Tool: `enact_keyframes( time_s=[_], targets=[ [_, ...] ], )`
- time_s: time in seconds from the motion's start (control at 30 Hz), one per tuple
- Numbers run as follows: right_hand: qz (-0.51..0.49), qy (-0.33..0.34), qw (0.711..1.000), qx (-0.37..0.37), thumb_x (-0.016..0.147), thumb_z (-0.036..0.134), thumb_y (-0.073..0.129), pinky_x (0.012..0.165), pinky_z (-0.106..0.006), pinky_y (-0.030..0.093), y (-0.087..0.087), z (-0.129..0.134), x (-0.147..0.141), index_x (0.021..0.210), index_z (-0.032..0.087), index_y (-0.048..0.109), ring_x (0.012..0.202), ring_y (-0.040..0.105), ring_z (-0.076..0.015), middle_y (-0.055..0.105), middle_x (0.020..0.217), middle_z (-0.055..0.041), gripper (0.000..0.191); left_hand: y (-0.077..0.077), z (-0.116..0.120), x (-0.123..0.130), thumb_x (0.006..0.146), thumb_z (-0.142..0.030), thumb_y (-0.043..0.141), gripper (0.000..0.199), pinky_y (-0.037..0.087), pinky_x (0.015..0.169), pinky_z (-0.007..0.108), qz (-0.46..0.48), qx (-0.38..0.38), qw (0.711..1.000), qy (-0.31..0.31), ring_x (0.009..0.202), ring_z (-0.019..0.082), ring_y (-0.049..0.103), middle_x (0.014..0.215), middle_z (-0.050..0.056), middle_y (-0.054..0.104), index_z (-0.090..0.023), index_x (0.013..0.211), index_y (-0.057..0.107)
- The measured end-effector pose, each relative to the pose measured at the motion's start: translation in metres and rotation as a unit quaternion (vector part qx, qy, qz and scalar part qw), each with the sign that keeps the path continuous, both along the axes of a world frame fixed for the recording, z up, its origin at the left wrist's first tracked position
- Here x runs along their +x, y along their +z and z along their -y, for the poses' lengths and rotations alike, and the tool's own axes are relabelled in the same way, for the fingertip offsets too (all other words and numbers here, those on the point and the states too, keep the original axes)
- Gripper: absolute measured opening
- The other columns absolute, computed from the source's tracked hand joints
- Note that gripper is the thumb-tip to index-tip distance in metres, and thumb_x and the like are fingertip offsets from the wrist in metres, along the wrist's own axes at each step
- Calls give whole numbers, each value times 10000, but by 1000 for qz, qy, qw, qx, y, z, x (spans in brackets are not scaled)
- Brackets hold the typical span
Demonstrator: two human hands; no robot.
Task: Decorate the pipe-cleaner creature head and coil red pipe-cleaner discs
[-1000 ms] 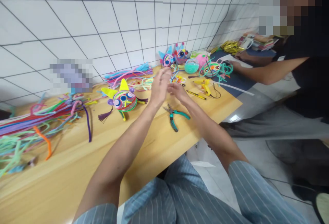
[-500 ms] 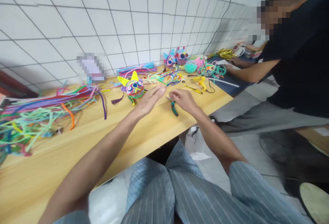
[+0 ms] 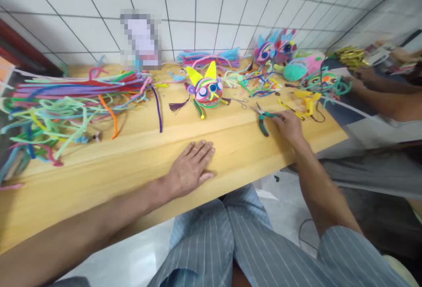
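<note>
Pliers (image 3: 261, 118) lie right of frame centre, nose upper left, one handle meeting the nearer right hand's (image 3: 290, 128) curled fingers; can't tell if gripped. Left hand (image 3: 190, 169), empty, rests flat, fingers slightly spread.

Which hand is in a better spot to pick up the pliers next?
Probably the right hand: it is at one handle of the pliers, touching or almost touching it. The left hand is farther away, palm down on the table.
</note>
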State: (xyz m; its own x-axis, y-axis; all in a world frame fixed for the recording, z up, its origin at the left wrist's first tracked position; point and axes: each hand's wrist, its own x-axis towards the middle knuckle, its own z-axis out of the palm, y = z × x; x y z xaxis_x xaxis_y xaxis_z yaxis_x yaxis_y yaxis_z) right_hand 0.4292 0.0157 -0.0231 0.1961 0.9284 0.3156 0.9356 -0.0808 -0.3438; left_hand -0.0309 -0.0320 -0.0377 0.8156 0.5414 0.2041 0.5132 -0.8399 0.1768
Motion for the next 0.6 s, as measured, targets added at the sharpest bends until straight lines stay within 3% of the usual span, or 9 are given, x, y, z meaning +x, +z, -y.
enact_keyframes(
  time_s=[0.13,0.23,0.33,0.47,0.6],
  targets=[
    [-5,-49,998,27,947,289,655,963,-502,545,-8,-12,6,1043,188,789,982,709,-317,780,1028,-162,193,-2,4,-2,1083,-654,472,775,374,1330,518,-33,4,999,-9,1602,336,465,1693,188,499,-98,1622,508],
    [-10,-72,995,67,1001,377,607,996,-526,527,-15,-9,6,1096,206,757,1013,690,-325,757,1087,-200,246,-1,1,-7,1065,-676,503,781,363,1337,543,-34,-6,999,-12,1611,344,450,1707,161,488,-136,1630,502],
    [-9,-81,988,129,1011,449,582,1012,-580,530,-22,-6,9,1097,242,739,1045,689,-357,743,1076,-185,274,5,-14,-12,1099,-532,534,615,451,1286,539,23,-15,1000,10,1555,347,528,1653,178,561,-124,1557,582],
    [-17,-77,984,159,993,458,587,963,-603,568,-22,-7,11,1046,244,743,990,710,-371,748,1013,-165,270,18,-49,-22,1115,-217,501,303,651,995,330,207,-54,976,33,1162,217,788,1254,131,814,-157,1214,781],
    [-27,-37,986,159,1011,439,586,910,-565,595,-8,-7,-7,1036,254,756,963,732,-354,772,1021,-163,253,24,-66,-30,1036,-161,644,179,631,798,247,324,-116,937,61,879,153,794,975,56,825,-203,955,798]
  ],
)
